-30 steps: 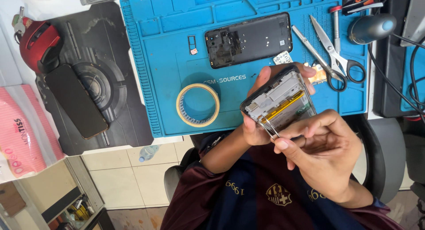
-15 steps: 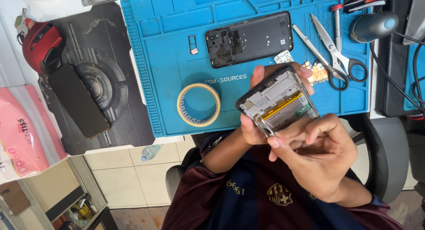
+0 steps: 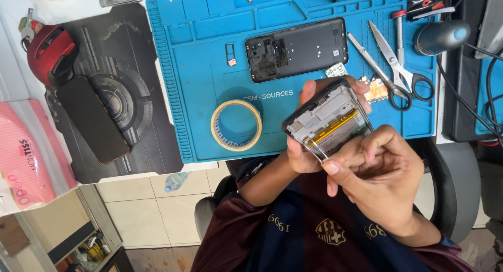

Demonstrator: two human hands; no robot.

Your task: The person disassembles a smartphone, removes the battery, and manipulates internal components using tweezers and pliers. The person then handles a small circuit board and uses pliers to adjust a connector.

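- Maroon and navy jersey is the closest thing to the camera, with both hands raised in front of it, so the work happens in the air over the lap and not down on the counter.
- right hand (image 3: 385, 185) sits nearest, fingers (image 3: 343, 159) pinched together on thin metal tweezers (image 3: 314, 149), whose tips poke into the lower edge of the phone. Pinching that tight probably helps keep the tips steady on small parts.
- left hand (image 3: 309, 146) is behind it, fingers wrapped around and clamped on the opened phone (image 3: 327, 117), gripping it by the sides. The phone is tilted with its insides facing up, silver frame and a yellow-striped battery showing, so the guts stay in view while the edges take the grip.
- roll of tape (image 3: 236, 125) lies flat on the blue mat (image 3: 194, 94), just left of the hands and within easy reach.
- black back cover (image 3: 297, 49) lies further up the mat, inner side up, well apart from the phone it looks like it came off.
- scissors (image 3: 395, 62) and a screwdriver sit to the right of the cover, near a small gold part that's half hidden behind the fingertips.
- Off the mat on the left: a dark phone (image 3: 93, 119) on a black pad, a red mouse (image 3: 50, 52) beyond it, and a pink tissue pack (image 3: 21, 156) at the edge.
- Nothing on the counter really blocks the hands; the right hand itself covers part of the phone's lower end.
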